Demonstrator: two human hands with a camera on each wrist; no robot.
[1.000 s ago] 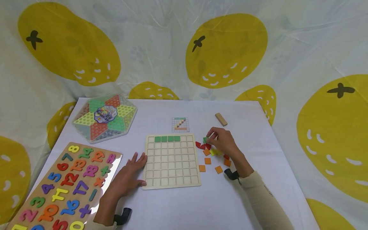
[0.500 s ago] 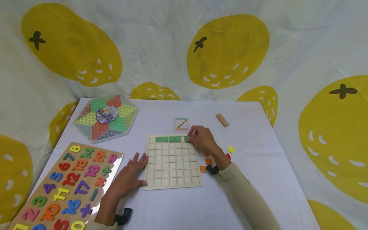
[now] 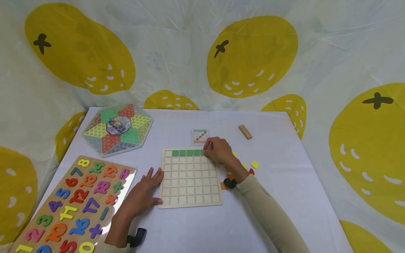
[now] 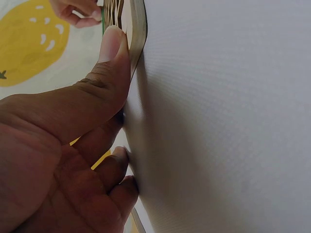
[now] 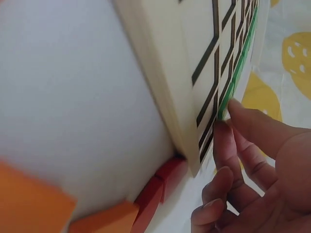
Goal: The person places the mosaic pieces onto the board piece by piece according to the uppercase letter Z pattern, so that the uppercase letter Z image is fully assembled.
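Note:
On the white table lies a square wooden grid board (image 3: 190, 182), its top row bearing several green square tiles (image 3: 182, 153). At the right end of that row my right hand (image 3: 221, 151) pinches a green tile (image 5: 226, 101) between thumb and forefinger, low in its cell. The other fingers curl loosely below in the right wrist view. My left hand (image 3: 141, 194) rests at the board's left edge, fingers spread, the thumb (image 4: 111, 73) touching its near corner. Right of the board, partly behind my right arm, lie orange tiles (image 5: 104, 221), red pieces (image 5: 167, 182) and yellow tiles (image 3: 255, 164).
A small printed pattern card (image 3: 200, 137) lies behind the board, and a wooden block (image 3: 245, 131) at back right. To the left are a hexagonal Chinese checkers set (image 3: 117, 130) and a number puzzle board (image 3: 76, 203). A fruit-patterned curtain (image 3: 177, 52) hangs behind.
My right hand has carried a green tile from the loose pieces leftward to the board's top row, then slid it slightly left against the others. The left hand has stayed put.

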